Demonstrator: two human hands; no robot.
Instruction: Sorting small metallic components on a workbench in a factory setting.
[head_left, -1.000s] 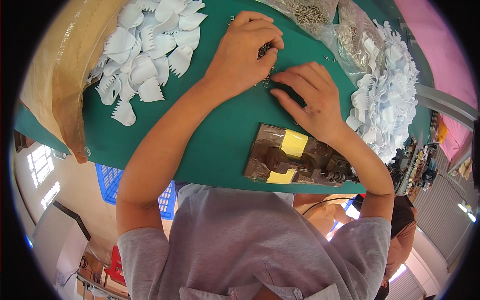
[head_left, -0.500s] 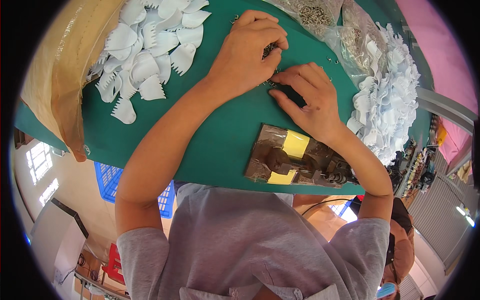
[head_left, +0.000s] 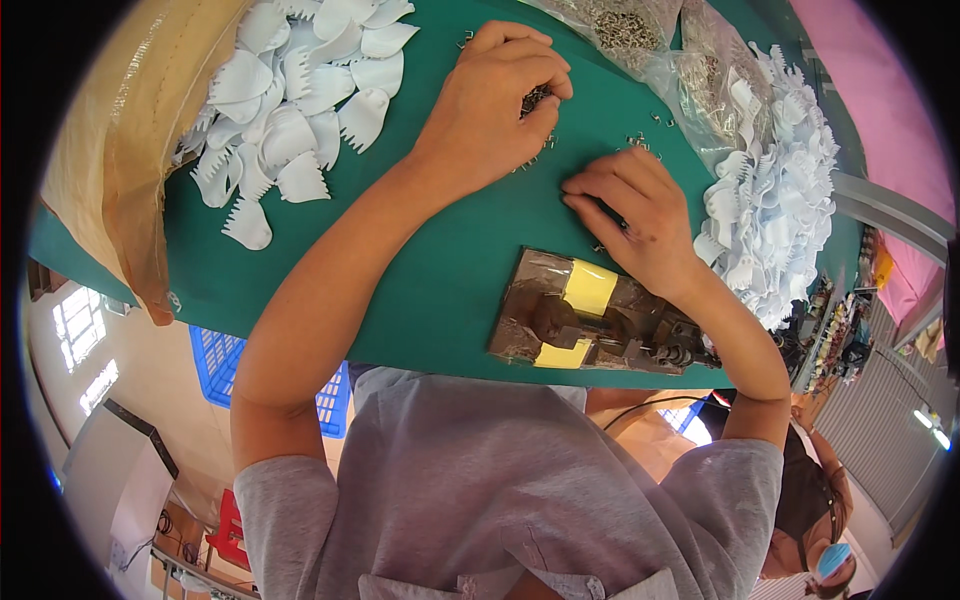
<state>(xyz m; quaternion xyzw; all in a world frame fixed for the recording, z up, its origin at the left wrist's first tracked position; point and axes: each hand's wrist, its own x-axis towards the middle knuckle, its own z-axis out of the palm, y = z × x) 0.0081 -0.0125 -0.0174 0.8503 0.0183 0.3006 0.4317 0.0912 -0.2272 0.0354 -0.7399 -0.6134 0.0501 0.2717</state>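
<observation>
One blocky brown fixture with yellow patches (head_left: 600, 318): nearest the body.
Right hand (head_left: 638, 208): thumb and fingertips nearly meeting; cannot tell whether anything is pinched.
Left hand (head_left: 503, 100): curled around small silver metal clips (head_left: 537, 99); loose cupping should limit scatter.

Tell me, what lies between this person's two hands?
In the head view, a few small metal clips lie on the green table between the left hand and the right hand, nearer the left.

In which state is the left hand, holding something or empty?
Holding something: the left hand is curled, and small metal pieces show between its fingers and thumb. How many, I cannot tell.
</observation>
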